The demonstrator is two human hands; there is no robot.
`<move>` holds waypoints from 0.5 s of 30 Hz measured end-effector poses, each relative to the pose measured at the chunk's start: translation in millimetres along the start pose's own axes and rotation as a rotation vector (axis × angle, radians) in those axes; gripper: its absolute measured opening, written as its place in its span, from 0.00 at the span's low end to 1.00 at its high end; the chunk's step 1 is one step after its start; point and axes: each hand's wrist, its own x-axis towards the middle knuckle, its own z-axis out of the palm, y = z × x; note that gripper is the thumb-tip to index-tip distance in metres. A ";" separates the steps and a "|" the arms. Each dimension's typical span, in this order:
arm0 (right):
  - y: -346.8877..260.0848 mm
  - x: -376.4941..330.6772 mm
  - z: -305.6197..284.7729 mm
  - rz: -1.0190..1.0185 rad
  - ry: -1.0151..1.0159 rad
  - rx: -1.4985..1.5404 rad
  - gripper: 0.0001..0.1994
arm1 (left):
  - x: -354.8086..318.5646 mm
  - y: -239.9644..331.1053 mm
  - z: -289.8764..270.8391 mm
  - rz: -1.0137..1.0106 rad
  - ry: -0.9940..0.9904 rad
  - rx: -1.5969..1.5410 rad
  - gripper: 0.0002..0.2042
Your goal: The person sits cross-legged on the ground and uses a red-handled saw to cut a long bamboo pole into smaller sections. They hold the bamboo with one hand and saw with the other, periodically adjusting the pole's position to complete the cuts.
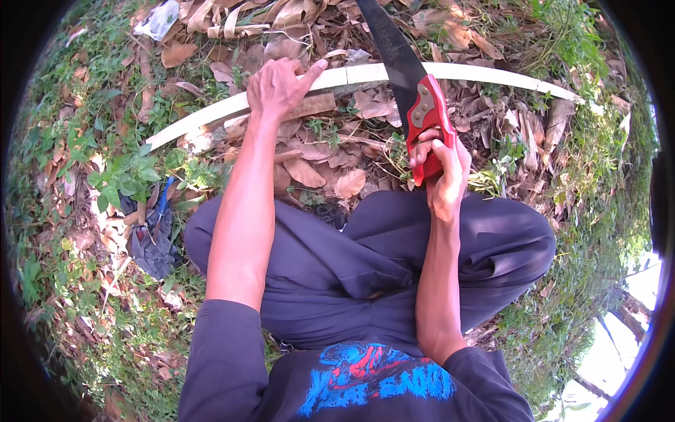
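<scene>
A long pale wooden strip (205, 121) lies across the ground in front of my crossed legs, looking bowed in this view. My left hand (278, 90) is closed over it left of the middle, thumb stretched along the strip to the right. My right hand (444, 165) grips the red handle of a handsaw (427, 98). The saw's dark toothed blade points away from me and passes over the strip; I cannot tell whether the teeth touch it. A thin dark line (346, 75) crosses the strip between my hand and the blade. Beneath it lies a short piece of wood (313, 105).
Dry leaves (306, 172) cover the ground around the strip, with green plants (126, 176) at the left. A crumpled dark plastic bag (151, 246) sits beside my left knee. Whitish plastic (158, 20) lies at the far left. My dark trousers (485, 239) fill the near middle.
</scene>
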 end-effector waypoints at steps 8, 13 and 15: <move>-11.0 -15.4 43.4 -0.001 -0.013 -0.123 0.07 | 11.1 -4.4 6.8 -0.077 0.053 -0.061 0.35; -15.0 -54.3 69.4 -0.006 0.097 -0.267 0.05 | 9.6 -3.9 2.4 -0.067 0.045 -0.111 0.36; -14.6 -73.9 71.6 -0.002 0.121 -0.323 0.04 | 7.2 -3.6 0.5 -0.061 0.045 -0.097 0.37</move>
